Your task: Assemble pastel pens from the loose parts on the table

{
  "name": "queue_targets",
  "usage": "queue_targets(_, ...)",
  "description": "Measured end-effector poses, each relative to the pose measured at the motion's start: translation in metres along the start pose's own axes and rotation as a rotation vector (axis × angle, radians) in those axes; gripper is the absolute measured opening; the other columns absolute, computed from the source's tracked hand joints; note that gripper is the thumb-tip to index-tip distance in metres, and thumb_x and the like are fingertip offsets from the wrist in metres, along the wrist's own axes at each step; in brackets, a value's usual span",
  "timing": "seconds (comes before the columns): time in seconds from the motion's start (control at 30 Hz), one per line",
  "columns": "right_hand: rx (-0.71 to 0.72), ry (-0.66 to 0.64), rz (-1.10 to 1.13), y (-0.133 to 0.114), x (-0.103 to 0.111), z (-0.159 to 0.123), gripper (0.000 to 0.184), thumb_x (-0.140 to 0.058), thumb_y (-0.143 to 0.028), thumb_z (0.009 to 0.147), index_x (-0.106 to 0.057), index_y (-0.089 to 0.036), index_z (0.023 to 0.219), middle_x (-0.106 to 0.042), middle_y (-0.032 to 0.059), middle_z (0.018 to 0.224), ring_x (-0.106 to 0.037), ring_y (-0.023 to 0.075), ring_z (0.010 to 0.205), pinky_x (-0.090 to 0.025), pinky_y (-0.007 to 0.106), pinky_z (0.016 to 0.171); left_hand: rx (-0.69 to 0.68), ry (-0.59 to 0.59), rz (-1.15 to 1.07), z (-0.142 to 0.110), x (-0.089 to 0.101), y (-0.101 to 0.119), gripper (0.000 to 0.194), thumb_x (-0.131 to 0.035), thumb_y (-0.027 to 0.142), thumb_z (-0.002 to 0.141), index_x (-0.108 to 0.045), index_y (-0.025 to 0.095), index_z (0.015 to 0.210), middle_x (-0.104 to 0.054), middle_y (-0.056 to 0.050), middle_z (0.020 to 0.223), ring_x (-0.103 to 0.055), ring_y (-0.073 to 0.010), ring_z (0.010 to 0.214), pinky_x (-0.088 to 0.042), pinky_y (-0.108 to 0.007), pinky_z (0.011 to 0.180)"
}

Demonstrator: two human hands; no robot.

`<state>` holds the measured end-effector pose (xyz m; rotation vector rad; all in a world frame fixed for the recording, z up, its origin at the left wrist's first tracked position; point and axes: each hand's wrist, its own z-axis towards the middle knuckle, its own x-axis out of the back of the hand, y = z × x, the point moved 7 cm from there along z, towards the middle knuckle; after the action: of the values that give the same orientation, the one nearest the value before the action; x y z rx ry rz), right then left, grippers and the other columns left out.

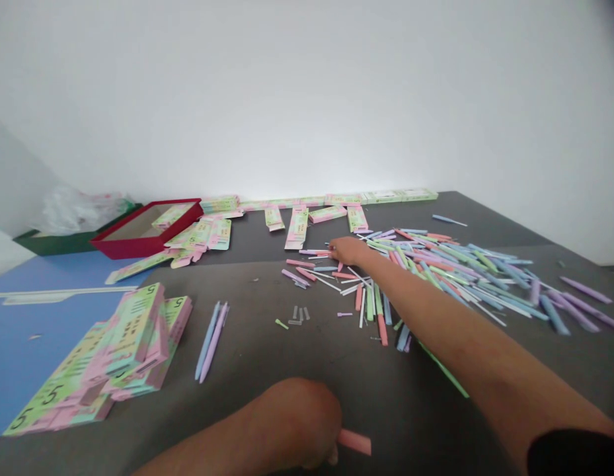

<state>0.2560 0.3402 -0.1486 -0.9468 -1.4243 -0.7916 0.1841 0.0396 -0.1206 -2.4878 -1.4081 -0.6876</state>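
Observation:
My left hand (307, 416) is closed around a coral pen barrel (355, 441) near the front edge of the table; one end of the barrel sticks out to the right. My right hand (349, 251) reaches forward to the left side of a heap of pen parts (450, 264) in purple, blue, green, coral and white. Its fingers are curled together there, and what they pinch is too small to make out. Around it lie loose barrels and thin white refills (328, 282). Two assembled pens, one blue (207, 340) and one purple (215, 344), lie side by side to the left.
Several printed pen boxes (133, 330) are stacked at the left. Flattened boxes (197, 235) lie beside a red box lid (138, 248) and a green tray (59, 243) with plastic bags. More boxes (297, 228) line the wall. Small clear pieces (295, 322) and clips (281, 324) lie mid-table.

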Motion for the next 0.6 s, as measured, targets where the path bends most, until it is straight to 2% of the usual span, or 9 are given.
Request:
queue_targets(0.1,-0.018,0.001,-0.004,0.013,-0.001,0.004,0.029,-0.048,-0.031,0.087,-0.064,-0.018,0.108,-0.067,0.0136,0.108,-0.061,0.0259,0.098,-0.043,0.031,0.078,-0.025,0.0,-0.008,-0.001,0.001,-0.001,0.025,-0.064,0.025,0.082,-0.072,0.016,0.104,-0.071,-0.015,0.102,-0.065,-0.0317,0.097,-0.053,-0.04,0.083)
queue_targets(0.27,-0.072,0.014,-0.008,0.042,0.001,0.003,0.032,-0.047,-0.034,0.088,-0.065,-0.017,0.108,-0.065,0.0125,0.113,-0.06,0.0245,0.101,-0.042,0.028,0.079,-0.069,-0.008,-0.04,-0.001,0.001,-0.002,0.023,-0.062,0.018,0.082,-0.072,0.017,0.102,-0.072,-0.013,0.103,-0.065,-0.0297,0.099,-0.053,-0.037,0.083)
queue_targets(0.6,-0.187,0.005,-0.066,0.082,-0.001,0.005,0.039,-0.042,-0.033,0.091,-0.065,-0.009,0.111,-0.064,0.0208,0.112,-0.06,0.0279,0.103,-0.043,0.032,0.082,-0.012,0.062,-0.002,0.003,-0.002,-0.006,0.026,-0.065,0.032,0.08,-0.074,0.017,0.099,-0.073,-0.016,0.097,-0.068,-0.0322,0.091,-0.054,-0.038,0.074)
